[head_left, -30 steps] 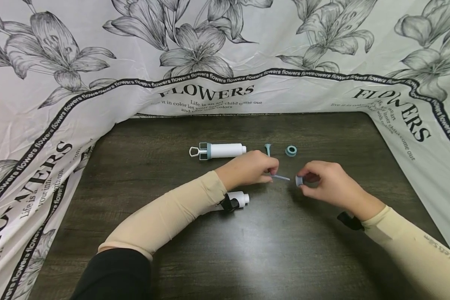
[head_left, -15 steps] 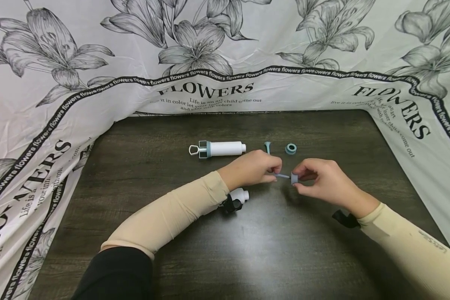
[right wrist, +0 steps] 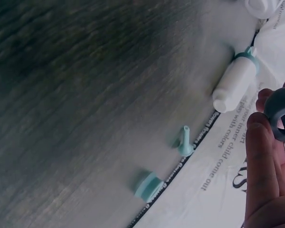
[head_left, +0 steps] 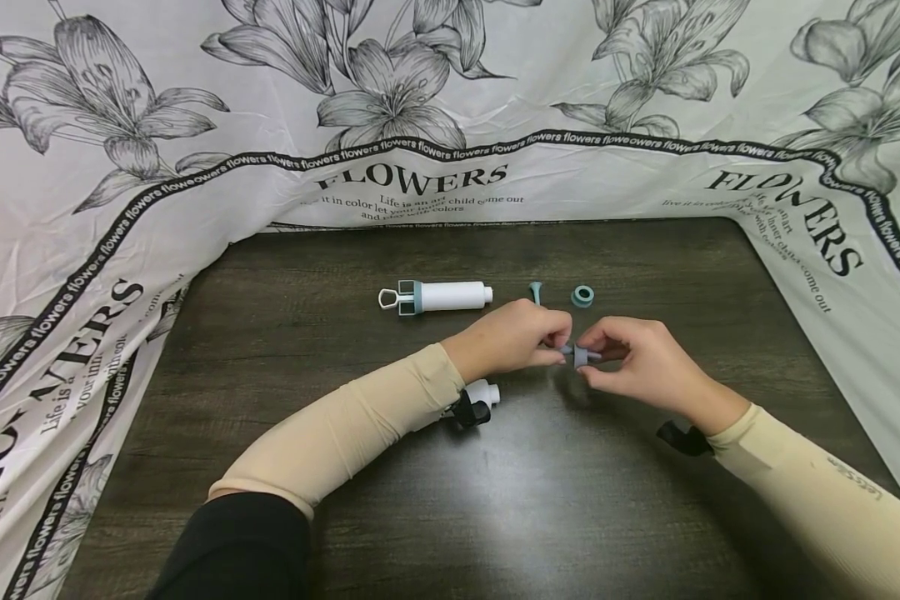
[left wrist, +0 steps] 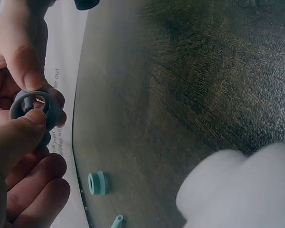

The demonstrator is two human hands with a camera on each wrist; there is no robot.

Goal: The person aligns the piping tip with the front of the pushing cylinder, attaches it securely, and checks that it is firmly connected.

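My left hand [head_left: 516, 335] pinches a thin grey-blue nozzle, mostly hidden by the fingers in the head view. Opposite it, my right hand [head_left: 648, 358] holds a grey-blue ring cap [head_left: 581, 358] between thumb and fingers. The nozzle's narrow end [head_left: 595, 356] sticks out through the ring on the right-hand side. From the left wrist view, the ring [left wrist: 52, 114] faces the camera with the left thumb [left wrist: 35, 117] pressed at its opening. Both hands are close together above the dark table. The right wrist view shows the ring [right wrist: 275, 107] beside the right fingers.
Behind the hands lie a white syringe-like tube [head_left: 453, 296] with a looped handle, a teal nozzle [head_left: 536, 292] and a teal ring cap [head_left: 582, 296]. A second white tube [head_left: 484, 392] is partly hidden under the left forearm. Printed cloth [head_left: 420, 187] borders the table [head_left: 570, 500].
My right hand has moved left with the ring, and my left hand slightly right. The nozzle, apart from the ring a second ago, now passes through it.
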